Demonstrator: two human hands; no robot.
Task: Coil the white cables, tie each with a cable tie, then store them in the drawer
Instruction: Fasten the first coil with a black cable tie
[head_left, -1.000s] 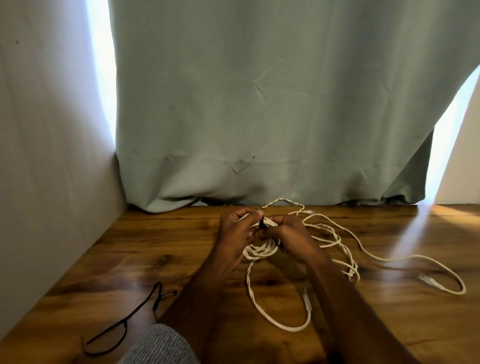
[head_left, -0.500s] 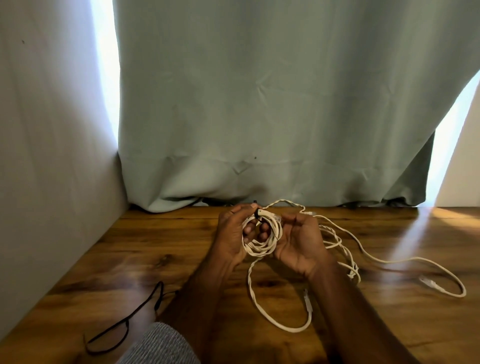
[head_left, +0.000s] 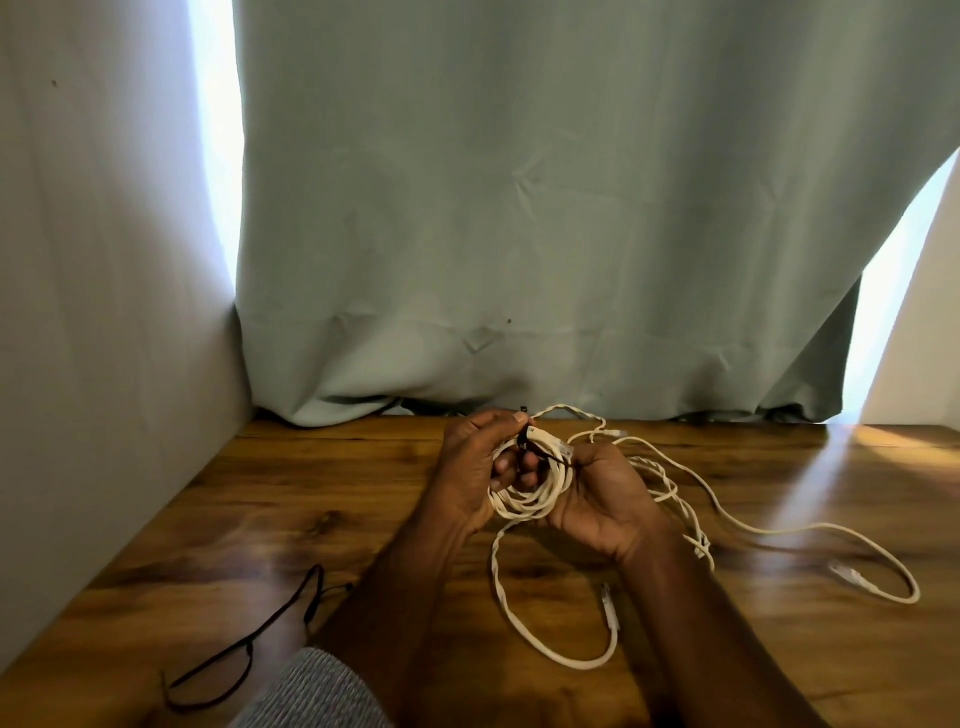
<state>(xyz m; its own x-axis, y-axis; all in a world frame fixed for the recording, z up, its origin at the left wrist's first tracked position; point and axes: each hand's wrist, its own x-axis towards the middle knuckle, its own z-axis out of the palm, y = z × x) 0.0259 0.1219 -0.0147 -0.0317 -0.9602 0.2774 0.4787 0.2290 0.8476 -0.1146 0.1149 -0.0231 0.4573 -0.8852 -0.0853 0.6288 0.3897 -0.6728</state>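
Observation:
A coil of white cable (head_left: 524, 501) is held up over the wooden table (head_left: 332, 499) between both hands. My left hand (head_left: 470, 467) grips the coil's left side, thumb and forefinger pinching a black cable tie (head_left: 525, 440) wrapped at its top. My right hand (head_left: 605, 493), palm up, cups the coil's right side, its fingers curled round the strands. A loose tail (head_left: 550, 649) of the coil hangs down onto the table in a loop. A second white cable (head_left: 779, 530) lies tangled and uncoiled to the right.
Black cable ties (head_left: 249, 644) lie on the table at the front left. A grey-green curtain (head_left: 519, 208) hangs along the table's back edge, and a wall closes off the left side. No drawer is in view.
My right hand has turned palm up and now cups the coil from the right. The coil has risen slightly, and the left thumb and forefinger stay on the tie.

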